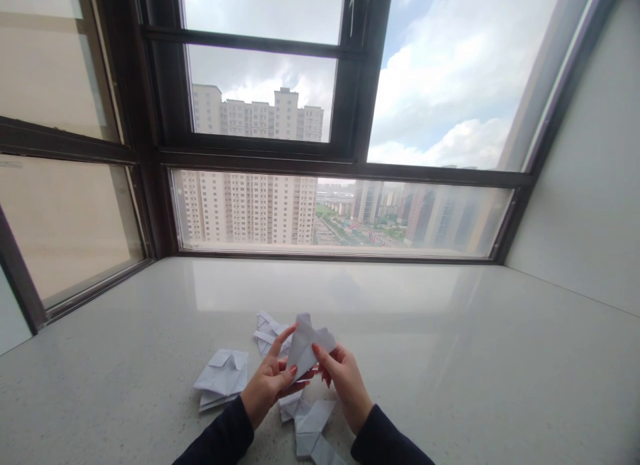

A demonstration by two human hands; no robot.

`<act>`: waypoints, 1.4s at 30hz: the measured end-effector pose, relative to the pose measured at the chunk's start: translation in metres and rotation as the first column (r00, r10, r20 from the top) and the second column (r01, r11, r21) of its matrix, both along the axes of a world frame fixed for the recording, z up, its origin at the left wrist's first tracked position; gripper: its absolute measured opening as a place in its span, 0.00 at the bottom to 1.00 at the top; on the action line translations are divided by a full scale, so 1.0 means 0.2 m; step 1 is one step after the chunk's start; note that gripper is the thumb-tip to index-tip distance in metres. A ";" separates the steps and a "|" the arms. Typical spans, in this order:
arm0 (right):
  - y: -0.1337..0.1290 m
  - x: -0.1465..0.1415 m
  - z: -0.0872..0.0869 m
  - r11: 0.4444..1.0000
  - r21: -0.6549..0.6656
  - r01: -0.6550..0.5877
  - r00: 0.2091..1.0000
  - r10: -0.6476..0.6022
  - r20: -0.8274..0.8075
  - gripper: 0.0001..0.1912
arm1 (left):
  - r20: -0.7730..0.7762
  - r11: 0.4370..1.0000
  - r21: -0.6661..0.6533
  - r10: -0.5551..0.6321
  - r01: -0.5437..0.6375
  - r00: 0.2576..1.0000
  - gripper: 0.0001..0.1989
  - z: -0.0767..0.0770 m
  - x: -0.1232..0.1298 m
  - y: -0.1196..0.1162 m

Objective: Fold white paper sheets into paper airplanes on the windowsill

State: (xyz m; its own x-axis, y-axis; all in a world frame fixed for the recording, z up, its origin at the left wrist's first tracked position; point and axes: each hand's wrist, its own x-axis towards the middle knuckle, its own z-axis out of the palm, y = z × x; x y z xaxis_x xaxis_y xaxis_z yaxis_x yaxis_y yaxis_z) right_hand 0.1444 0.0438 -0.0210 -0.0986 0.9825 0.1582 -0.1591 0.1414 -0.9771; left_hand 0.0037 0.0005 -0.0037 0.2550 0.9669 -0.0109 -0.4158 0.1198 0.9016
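Observation:
A folded piece of white paper is held up between both hands, above the pale sill. My left hand grips its lower left side, the thumb on the near face and the index finger stretched along the left edge. On the right, my right hand pinches it with the thumb across its face; the fingers behind are partly hidden. Left of my left wrist lies a stack of folded white papers. More folded paper sits just beyond my left hand, and further folded pieces lie below, between my forearms.
The speckled, glossy white sill stretches around the hands. Behind it stands a dark-framed window, with tall buildings outside. A white wall bounds the right side, and another framed pane the left.

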 end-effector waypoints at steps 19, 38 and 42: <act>0.00 0.00 -0.02 0.997 -0.048 -0.055 0.995 0.059 0.075 0.21 | -0.229 0.997 0.009 -0.077 0.081 0.970 0.20 -0.04 0.00 0.02; -0.03 -0.01 -0.01 0.995 -0.084 -0.050 0.988 0.062 0.140 0.26 | -0.205 0.998 0.027 -0.052 0.059 0.977 0.22 -0.11 0.01 0.05; -0.02 0.00 -0.02 0.992 -0.102 -0.071 0.984 0.087 0.155 0.26 | -0.206 0.997 0.048 -0.051 0.062 0.977 0.20 -0.12 0.01 0.04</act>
State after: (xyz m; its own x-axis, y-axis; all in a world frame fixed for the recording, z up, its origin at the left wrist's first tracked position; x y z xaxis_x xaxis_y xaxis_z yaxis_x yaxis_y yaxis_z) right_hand 0.1441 0.0389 -0.0250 -0.1930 0.9804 0.0404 -0.0074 0.0397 -0.9992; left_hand 0.0066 0.0086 -0.0286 0.3071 0.9516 -0.0163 -0.2159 0.0863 0.9726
